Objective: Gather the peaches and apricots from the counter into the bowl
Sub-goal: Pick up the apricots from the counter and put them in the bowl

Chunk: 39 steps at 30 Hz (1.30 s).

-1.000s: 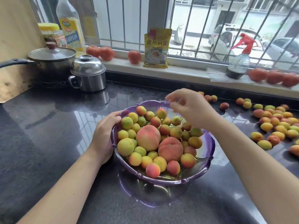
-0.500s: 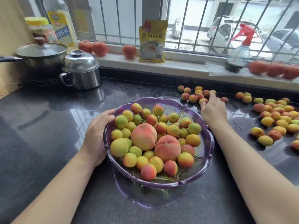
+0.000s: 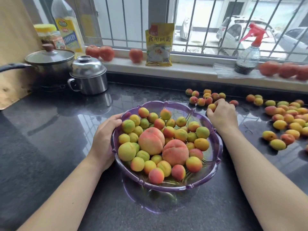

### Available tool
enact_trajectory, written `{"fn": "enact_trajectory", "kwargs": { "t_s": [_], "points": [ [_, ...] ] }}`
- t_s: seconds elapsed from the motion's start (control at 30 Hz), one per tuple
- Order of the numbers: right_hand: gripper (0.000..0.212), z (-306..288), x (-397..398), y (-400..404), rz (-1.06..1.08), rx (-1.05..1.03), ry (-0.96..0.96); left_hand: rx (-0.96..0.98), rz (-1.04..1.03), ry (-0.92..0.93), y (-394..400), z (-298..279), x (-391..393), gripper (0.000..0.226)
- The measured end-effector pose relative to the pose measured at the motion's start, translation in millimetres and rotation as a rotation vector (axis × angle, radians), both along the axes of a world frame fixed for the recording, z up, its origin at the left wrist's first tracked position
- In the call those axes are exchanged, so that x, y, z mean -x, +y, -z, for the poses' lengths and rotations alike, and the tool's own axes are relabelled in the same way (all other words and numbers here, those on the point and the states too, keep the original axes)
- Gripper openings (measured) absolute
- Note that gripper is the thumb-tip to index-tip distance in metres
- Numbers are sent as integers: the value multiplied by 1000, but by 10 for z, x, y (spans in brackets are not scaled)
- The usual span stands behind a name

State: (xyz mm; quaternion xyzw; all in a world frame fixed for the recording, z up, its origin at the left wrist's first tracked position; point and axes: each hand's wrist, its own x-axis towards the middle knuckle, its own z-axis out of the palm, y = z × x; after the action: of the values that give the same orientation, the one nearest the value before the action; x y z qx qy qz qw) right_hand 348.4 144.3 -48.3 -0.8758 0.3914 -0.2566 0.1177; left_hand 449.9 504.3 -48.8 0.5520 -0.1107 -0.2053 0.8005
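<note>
A purple glass bowl (image 3: 216, 147) stands on the dark counter, filled with several small apricots and two large peaches (image 3: 151, 141). My left hand (image 3: 106, 139) grips the bowl's left rim. My right hand (image 3: 222, 115) is just beyond the bowl's far right rim, its fingers closed on an orange apricot (image 3: 212, 107). A small cluster of apricots (image 3: 202, 97) lies right behind that hand. A larger spread of apricots (image 3: 286, 120) covers the counter at the right.
A steel lidded mug (image 3: 89, 75) and a pan with a glass lid (image 3: 50, 64) stand at the back left. The windowsill holds tomatoes (image 3: 100, 52), a yellow packet (image 3: 159, 45), a spray bottle (image 3: 248, 55) and an oil bottle (image 3: 68, 25).
My right hand moved from above the bowl to the apricot cluster behind it and has closed on one apricot. My left hand has stayed on the bowl's rim.
</note>
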Motion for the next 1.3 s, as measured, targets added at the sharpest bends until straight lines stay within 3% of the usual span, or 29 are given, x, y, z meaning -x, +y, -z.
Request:
{"fn": "enact_trajectory", "kwargs": {
  "t_s": [0.1,0.23,0.37,0.5,0.57,0.63,0.7,0.8,1.13,1.3],
  "points": [
    [25,3,80,30,-15,-26,-103,-9,1,1,7,8,-10,50],
    [40,2,128,3,-54,-40,-253,-1,-8,0,0,-7,0,48],
    [33,-108,140,52,-114,10,-349,-8,-19,-18,1,-55,49,41],
    [26,-673,159,294,-235,14,-472,-25,-30,-28,-6,-100,83,38],
    [26,-976,168,607,-399,-117,-373,-15,-30,-22,-11,-117,89,45],
    [27,-1173,156,1010,-629,-246,-143,-15,-23,-26,-16,-122,90,48],
    [26,-1210,92,1352,-816,-235,62,-13,-20,-26,-12,-119,90,48],
    [28,-1104,-73,1593,-899,-106,187,-12,-20,-28,-6,-115,87,48],
    [27,-829,-193,1660,-999,252,234,-1,-18,-15,-19,-108,82,51],
    [24,-870,-151,1620,-1042,264,223,-20,-28,-19,-10,-108,86,50]
  ]
}}
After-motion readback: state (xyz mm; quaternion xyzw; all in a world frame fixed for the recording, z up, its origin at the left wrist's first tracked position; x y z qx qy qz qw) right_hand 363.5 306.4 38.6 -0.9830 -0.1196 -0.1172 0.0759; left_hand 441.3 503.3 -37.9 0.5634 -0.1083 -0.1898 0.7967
